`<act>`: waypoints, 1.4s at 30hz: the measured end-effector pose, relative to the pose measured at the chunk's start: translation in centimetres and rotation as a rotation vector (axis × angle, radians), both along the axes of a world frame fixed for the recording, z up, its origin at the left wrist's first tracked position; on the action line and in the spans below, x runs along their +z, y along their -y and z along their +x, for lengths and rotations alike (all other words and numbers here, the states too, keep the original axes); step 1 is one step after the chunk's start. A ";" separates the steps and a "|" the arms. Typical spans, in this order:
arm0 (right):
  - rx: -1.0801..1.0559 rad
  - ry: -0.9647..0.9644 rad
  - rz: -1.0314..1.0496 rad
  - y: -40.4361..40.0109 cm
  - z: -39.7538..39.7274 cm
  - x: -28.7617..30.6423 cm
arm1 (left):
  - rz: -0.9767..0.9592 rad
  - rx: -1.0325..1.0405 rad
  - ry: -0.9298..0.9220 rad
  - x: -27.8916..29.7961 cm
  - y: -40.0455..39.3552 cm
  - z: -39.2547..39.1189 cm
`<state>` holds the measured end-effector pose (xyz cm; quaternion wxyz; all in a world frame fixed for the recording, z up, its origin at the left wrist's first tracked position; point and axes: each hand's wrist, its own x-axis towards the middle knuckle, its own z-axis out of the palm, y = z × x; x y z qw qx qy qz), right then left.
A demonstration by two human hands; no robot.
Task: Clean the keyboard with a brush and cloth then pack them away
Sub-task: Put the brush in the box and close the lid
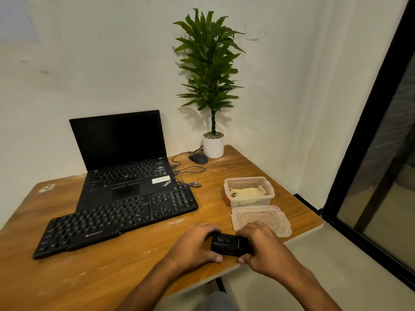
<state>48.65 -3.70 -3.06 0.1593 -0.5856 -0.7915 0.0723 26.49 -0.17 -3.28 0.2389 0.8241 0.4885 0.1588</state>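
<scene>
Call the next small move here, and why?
Probably lift the small black case off the wooden table and open it. Both the left hand and right hand grip it at the near edge, while the black external keyboard lies untouched and the yellow cloth sits in the clear plastic tub.

"ThinkPad" shows in slanted lettering on the palm rest of the open laptop (125, 167), at its lower right corner. A white sticker sits just beside that logo, its print too small to read. On the black keyboard (116, 218), a pale brand mark on the front edge reads roughly "ZEBRONICS". The key legends on both are too small to make out.
</scene>
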 end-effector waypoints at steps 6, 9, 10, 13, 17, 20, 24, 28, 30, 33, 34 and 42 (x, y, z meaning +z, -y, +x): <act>-0.004 -0.034 0.011 0.1 -0.3 -0.1 | 0.019 0.033 0.068 -0.4 0.1 0.0; -0.014 -0.070 0.013 -0.1 -0.2 0.5 | 0.003 0.028 0.117 -0.2 -0.3 -0.3; -0.015 -0.079 0.014 -0.3 -0.1 0.9 | 0.012 0.028 0.131 0.0 -0.5 -0.3; -0.027 -0.103 0.025 -1.4 0.7 2.5 | 0.069 0.032 0.159 1.3 -1.6 0.1; -0.094 -0.143 0.045 -3.9 2.3 4.9 | 0.165 0.019 0.230 3.5 -4.2 2.1; -0.149 -0.118 0.106 -6.2 3.8 6.3 | 0.202 0.023 0.249 4.7 -6.6 4.4; -0.202 -0.037 0.111 -9.8 5.4 7.6 | 0.213 0.050 0.213 5.5 -9.9 7.5; -0.239 0.008 0.071 -14.0 6.5 6.5 | 0.178 0.071 0.157 5.3 -12.8 9.6; -0.243 0.009 0.031 -15.6 6.7 6.0 | 0.169 0.075 0.120 4.7 -13.9 10.3; -0.226 0.016 -0.009 -16.9 6.8 5.0 | 0.151 0.067 0.026 3.7 -15.5 10.8; -0.212 0.021 -0.022 -17.0 6.7 4.8 | 0.148 0.059 -0.006 3.4 -15.9 10.8; -0.143 0.059 -0.039 -17.6 6.3 4.0 | 0.189 0.003 -0.177 2.6 -17.1 11.3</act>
